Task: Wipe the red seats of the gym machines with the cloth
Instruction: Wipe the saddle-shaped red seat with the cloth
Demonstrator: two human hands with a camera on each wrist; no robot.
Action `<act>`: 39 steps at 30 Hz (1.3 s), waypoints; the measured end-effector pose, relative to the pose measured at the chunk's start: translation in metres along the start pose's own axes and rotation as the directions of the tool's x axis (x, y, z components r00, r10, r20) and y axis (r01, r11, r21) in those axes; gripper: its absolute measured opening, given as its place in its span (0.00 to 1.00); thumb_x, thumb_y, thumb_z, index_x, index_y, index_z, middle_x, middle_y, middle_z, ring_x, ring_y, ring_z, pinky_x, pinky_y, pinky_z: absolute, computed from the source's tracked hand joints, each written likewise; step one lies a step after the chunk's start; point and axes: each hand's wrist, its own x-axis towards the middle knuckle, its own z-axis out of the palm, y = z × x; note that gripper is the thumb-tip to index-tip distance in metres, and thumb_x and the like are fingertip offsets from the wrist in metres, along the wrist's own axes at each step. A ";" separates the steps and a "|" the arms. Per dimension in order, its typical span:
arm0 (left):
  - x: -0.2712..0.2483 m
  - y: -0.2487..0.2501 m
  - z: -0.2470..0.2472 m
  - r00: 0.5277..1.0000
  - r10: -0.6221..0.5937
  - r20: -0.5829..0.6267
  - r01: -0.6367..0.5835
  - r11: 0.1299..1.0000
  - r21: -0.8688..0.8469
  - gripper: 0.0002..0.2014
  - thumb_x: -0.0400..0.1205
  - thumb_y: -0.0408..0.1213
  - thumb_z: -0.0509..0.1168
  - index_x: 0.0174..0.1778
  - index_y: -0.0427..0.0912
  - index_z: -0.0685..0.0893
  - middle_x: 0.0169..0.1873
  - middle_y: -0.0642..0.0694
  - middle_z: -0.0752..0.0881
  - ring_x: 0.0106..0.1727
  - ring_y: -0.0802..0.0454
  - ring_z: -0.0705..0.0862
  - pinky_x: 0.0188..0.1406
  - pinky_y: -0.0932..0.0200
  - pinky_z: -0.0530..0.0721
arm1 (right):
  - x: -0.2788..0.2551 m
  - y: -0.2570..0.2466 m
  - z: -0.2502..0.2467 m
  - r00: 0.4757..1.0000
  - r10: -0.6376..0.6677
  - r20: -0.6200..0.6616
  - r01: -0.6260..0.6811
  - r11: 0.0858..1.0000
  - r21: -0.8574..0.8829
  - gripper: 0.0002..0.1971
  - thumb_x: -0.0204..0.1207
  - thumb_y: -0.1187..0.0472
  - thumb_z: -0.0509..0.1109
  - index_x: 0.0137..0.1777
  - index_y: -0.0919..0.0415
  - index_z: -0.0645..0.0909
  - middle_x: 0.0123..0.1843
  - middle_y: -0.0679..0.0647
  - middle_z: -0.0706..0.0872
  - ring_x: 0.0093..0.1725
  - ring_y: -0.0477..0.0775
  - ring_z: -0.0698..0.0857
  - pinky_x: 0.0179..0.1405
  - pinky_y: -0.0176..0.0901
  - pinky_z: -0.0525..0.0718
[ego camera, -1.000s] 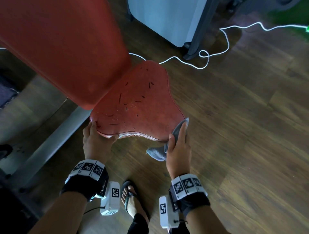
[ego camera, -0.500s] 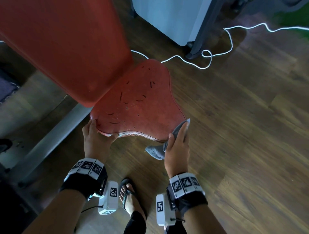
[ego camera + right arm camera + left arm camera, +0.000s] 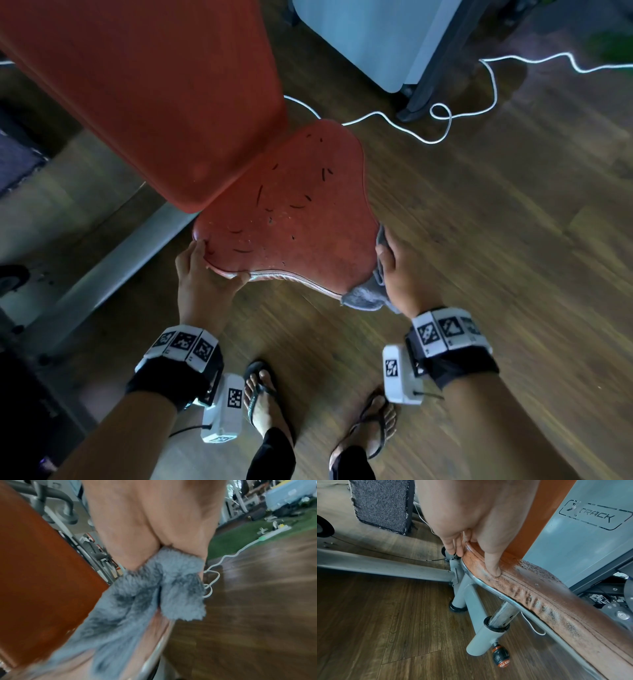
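- I take the red seat (image 3: pixel 291 219) as my landmark: it sits low beneath the tilted red backrest (image 3: pixel 144 92), its top marked with dark cracks.
- My left hand (image 3: pixel 202 274) grips the seat's near-left corner; in the left wrist view the thumb (image 3: pixel 493 562) presses on the seam of the side edge and the fingers curl round the corner.
- My right hand (image 3: pixel 399 274) is at the seat's near-right edge, holding the grey cloth (image 3: pixel 366 294) against that edge; the cloth bunches out below the palm and hangs at the seat's near-right corner.
- In the right wrist view the cloth (image 3: pixel 154 588) spills from under my hand over the seat's rim; that picture is blurred, so I cannot tell how the fingers lie.
- The two hands are well apart, one at each near corner of the seat.
- Under the seat stands the grey metal frame (image 3: pixel 474 601), with a black and orange knob (image 3: pixel 500 657) low on the post.
- Beyond the seat a white cable (image 3: pixel 442 116) loops on the wooden floor (image 3: pixel 513 274).
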 end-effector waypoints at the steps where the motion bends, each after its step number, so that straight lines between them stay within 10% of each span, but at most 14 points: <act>1: 0.000 0.000 0.000 1.000 0.000 -0.003 0.000 1.000 -0.001 0.49 0.69 0.41 0.81 0.83 0.45 0.61 0.76 0.47 0.64 0.73 0.45 0.73 0.71 0.52 0.74 | 0.013 0.001 -0.004 0.998 -0.057 0.012 0.057 0.994 -0.090 0.25 0.87 0.54 0.57 0.83 0.54 0.62 0.75 0.56 0.77 0.71 0.57 0.76 0.66 0.28 0.58; 6: 0.000 0.002 0.001 1.000 -0.007 -0.006 0.007 0.999 0.031 0.49 0.69 0.41 0.81 0.83 0.43 0.61 0.77 0.47 0.64 0.75 0.45 0.72 0.72 0.51 0.72 | 0.060 0.000 -0.002 0.979 -0.153 0.135 0.189 0.929 -0.318 0.28 0.85 0.47 0.56 0.84 0.53 0.59 0.78 0.57 0.74 0.75 0.60 0.72 0.77 0.50 0.66; 27: 0.004 -0.005 0.003 1.000 -0.002 -0.018 0.003 1.000 0.017 0.51 0.66 0.41 0.83 0.83 0.43 0.62 0.74 0.48 0.66 0.71 0.46 0.77 0.74 0.45 0.75 | 0.029 0.010 -0.007 0.982 -0.179 0.057 0.187 0.919 -0.346 0.27 0.84 0.43 0.56 0.81 0.48 0.66 0.76 0.56 0.76 0.74 0.57 0.74 0.76 0.44 0.62; 34: 0.003 -0.007 0.002 1.000 0.014 -0.023 -0.013 1.000 0.008 0.51 0.66 0.42 0.83 0.83 0.42 0.63 0.74 0.49 0.67 0.71 0.49 0.77 0.75 0.47 0.75 | 0.042 -0.002 -0.014 0.978 -0.186 0.095 0.207 0.931 -0.300 0.26 0.85 0.47 0.58 0.82 0.51 0.66 0.69 0.58 0.82 0.66 0.58 0.81 0.67 0.42 0.68; 39: 0.002 -0.008 0.003 0.999 0.029 -0.039 -0.029 1.000 0.007 0.50 0.66 0.42 0.83 0.82 0.42 0.64 0.74 0.48 0.67 0.70 0.50 0.77 0.73 0.50 0.75 | 0.032 0.007 -0.004 0.978 -0.164 0.127 0.193 0.944 -0.268 0.29 0.83 0.39 0.41 0.82 0.44 0.60 0.54 0.63 0.88 0.47 0.63 0.88 0.52 0.58 0.85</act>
